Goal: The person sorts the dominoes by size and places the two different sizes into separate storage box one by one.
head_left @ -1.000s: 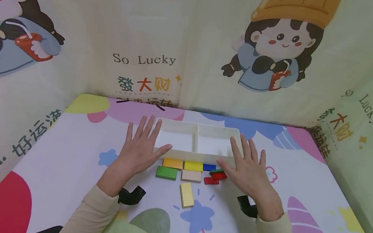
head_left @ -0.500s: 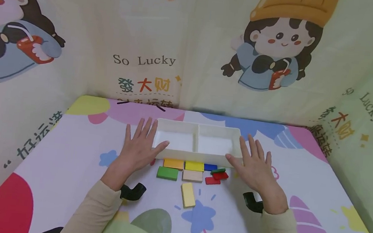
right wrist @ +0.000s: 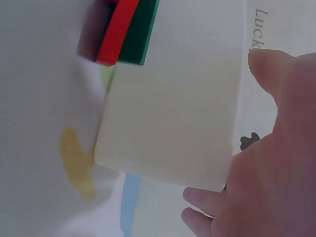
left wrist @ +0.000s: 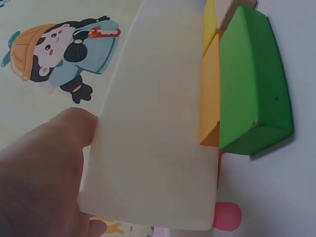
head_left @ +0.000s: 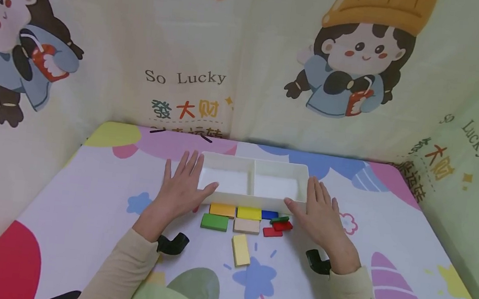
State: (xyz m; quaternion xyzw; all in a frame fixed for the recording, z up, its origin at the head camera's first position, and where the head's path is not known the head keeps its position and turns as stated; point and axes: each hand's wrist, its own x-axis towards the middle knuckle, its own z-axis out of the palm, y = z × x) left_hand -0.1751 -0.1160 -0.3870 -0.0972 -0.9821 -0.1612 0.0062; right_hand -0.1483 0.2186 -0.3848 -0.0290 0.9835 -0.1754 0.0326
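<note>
A white two-compartment tray (head_left: 251, 202) stands across the middle of the table, with nothing in either compartment. My left hand (head_left: 179, 189) lies along its left end, fingers straight and spread, thumb over the front rim. At the right end, my right hand (head_left: 318, 217) has its fingers extended along the outer wall and its thumb at the front corner. Just before the tray lie an orange block (head_left: 222, 209), a yellow block (head_left: 249, 212), a blue block (head_left: 269, 215), a green block (head_left: 214, 222) and a beige block (head_left: 247, 226).
A pale yellow block (head_left: 241, 250) lies nearer the person. Red blocks (head_left: 272, 232) and a dark green block (head_left: 279, 219) lie in a loose heap near the right thumb. Black curved pieces (head_left: 174, 244) stick out at both wrists. Printed curtains (head_left: 268, 123) border the table's back and sides.
My right hand first shifted right, off the tray's corner, then back left against its end, its fingers drawing closer together. My left hand moved only slightly. Tray and blocks look unmoved.
</note>
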